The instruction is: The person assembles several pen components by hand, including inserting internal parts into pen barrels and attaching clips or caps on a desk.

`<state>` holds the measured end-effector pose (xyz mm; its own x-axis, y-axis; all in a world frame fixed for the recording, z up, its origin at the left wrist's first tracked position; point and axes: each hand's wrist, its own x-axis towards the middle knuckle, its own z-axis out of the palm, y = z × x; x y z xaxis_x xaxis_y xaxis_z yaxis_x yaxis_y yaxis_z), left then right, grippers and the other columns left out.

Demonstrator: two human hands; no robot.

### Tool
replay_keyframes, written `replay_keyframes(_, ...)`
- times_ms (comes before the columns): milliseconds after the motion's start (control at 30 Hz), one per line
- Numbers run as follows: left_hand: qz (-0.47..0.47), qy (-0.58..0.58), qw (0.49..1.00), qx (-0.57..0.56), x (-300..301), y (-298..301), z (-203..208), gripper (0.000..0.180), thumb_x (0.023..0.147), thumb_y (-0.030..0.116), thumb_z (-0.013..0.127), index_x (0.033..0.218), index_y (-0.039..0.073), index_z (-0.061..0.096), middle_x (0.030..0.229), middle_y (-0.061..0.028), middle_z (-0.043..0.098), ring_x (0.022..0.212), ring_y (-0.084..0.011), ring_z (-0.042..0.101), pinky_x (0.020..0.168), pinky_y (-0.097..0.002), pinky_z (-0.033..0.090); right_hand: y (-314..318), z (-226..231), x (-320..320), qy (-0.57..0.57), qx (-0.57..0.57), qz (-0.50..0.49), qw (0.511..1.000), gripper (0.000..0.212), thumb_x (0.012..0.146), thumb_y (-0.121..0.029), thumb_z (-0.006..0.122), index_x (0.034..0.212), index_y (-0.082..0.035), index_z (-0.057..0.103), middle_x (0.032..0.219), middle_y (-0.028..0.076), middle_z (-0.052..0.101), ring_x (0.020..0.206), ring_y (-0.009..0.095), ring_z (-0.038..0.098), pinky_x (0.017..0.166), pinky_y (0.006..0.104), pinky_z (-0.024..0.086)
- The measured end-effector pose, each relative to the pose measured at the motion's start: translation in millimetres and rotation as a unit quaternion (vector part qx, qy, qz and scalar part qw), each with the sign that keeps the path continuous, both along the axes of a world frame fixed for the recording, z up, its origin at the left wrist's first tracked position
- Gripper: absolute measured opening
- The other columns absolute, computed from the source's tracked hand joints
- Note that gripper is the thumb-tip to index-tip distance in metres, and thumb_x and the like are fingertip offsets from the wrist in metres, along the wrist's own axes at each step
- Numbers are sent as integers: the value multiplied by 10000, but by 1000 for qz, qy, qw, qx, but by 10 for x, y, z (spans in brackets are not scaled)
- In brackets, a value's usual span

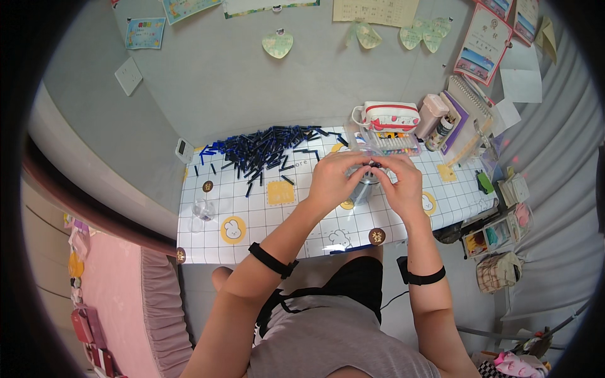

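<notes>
My left hand (336,177) and my right hand (401,183) meet over the right part of the table, fingers pinched together. Between the fingertips is a small dark piece (376,165), mostly hidden; it looks like one of the dark blue tubes. Right below them stands a clear container (362,192), partly covered by my hands, with something greyish or dark inside that I cannot make out. A large heap of short dark blue tubes (265,150), resembling ink cartridges, spreads over the back left of the table, with several loose ones around its edge.
The table (302,217) has a white grid cover. Small clear plastic pieces (203,211) lie at its left, near a white digital clock (184,151). A white pencil case (391,117), a clear box (394,143), a jar (440,132) and notebooks (466,104) line the back right.
</notes>
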<state>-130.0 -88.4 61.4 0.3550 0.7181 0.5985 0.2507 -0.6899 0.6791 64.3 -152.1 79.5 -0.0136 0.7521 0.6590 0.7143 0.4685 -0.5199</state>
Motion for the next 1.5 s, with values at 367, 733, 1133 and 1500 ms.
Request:
replay_keyframes(367, 113, -56, 989, 80, -485, 113, -195, 212, 979, 106, 762, 1180, 46, 796, 1171, -108, 806, 1204, -330, 708, 1084, -460, 502, -174, 63, -375, -38, 121, -37, 991, 250, 961, -64, 764, 1207, -22, 767, 1261, 130, 748, 1173, 357, 660, 1019, 455, 533)
replay_keyframes(733, 197, 163, 966, 28, -1177, 99, -1112, 385, 964, 70, 741, 1331, -30, 685, 1461, -254, 627, 1372, -471, 575, 1156, -541, 468, -160, -1050, -1116, -97, -155, 13, 983, 607, 1055, -210, 693, 1461, 194, 494, 1540, 405, 490, 1408, 543, 514, 1210, 548, 431)
replay_keyframes(1133, 163, 180, 970, 26, -1221, 2, -1302, 369, 985, 40, 687, 1346, -37, 666, 1506, -217, 616, 1427, -440, 555, 1207, -494, 460, 314, -1372, -1308, -275, -166, -91, 943, 791, 1061, -401, 655, 1498, 233, 472, 1601, 496, 358, 1544, 629, 298, 1336, 573, 215)
replay_keyframes(1500, 95, 166, 980, -60, -1372, 40, -1209, 545, 888, -137, 616, 1421, -26, 641, 1610, -195, 536, 1499, -395, 516, 1206, -432, 492, 489, -1227, -1307, -147, -150, 90, 973, 673, 1030, -254, 712, 1547, 114, 488, 1664, 390, 375, 1548, 584, 358, 1302, 551, 324)
